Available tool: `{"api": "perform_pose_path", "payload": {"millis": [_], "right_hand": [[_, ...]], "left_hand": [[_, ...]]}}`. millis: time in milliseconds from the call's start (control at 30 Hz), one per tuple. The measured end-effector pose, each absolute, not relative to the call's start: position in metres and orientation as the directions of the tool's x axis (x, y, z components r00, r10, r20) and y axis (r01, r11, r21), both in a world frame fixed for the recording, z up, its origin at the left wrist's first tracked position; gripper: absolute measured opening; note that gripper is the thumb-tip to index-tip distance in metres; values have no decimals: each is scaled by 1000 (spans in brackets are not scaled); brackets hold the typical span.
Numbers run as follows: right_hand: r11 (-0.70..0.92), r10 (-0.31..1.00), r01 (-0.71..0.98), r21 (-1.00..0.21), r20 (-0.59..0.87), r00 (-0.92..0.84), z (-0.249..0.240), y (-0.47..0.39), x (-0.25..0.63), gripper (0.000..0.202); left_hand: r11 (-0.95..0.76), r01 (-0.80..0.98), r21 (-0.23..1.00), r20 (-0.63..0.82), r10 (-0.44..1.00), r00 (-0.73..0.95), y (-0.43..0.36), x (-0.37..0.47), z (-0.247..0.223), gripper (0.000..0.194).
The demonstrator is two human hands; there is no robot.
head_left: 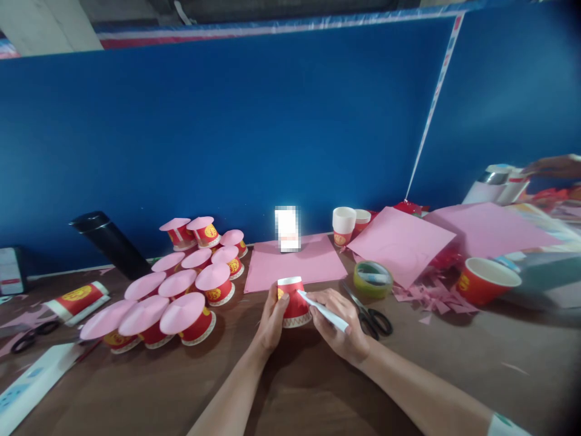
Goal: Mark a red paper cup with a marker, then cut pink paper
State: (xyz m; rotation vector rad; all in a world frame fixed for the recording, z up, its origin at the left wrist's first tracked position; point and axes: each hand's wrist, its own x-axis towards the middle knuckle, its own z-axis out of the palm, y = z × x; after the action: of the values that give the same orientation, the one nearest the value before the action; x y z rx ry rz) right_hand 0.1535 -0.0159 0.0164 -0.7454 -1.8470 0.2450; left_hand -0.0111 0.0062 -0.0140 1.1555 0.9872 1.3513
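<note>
An upside-down red paper cup (294, 306) with a white base and a patterned rim stands on the brown table in front of me. My left hand (272, 316) is wrapped round its left side. In my right hand (338, 324) is a white pen (327, 313), its tip touching or very near the upper right of the cup. The fingers of that hand also rest close to the cup's right side. Just right of my right hand lie black-handled scissors (374, 321) and a roll of yellow-green tape (372, 280) with a white tube inside.
Several red cups with pink paper cones (184, 313) stand at left, near a black flask (111, 245). Pink sheets (295, 266) lie behind the cup. At right are more pink paper (402, 242), scraps and a red bowl (483, 284). A blue partition (254, 133) closes the back.
</note>
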Motion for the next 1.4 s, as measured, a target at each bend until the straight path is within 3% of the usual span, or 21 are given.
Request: {"api": "perform_pose_path", "payload": {"millis": [300,1400], "right_hand": [[777,595,410,-479,771,-227,17,-15,154,22],[780,570,446,-438,792,-219,22,-19,150,13]], "left_hand": [[-125,-139,982,139,986,94,4,-12,-10,39],[-159,-111,981,166,985,57,5,-11,-8,35]]}}
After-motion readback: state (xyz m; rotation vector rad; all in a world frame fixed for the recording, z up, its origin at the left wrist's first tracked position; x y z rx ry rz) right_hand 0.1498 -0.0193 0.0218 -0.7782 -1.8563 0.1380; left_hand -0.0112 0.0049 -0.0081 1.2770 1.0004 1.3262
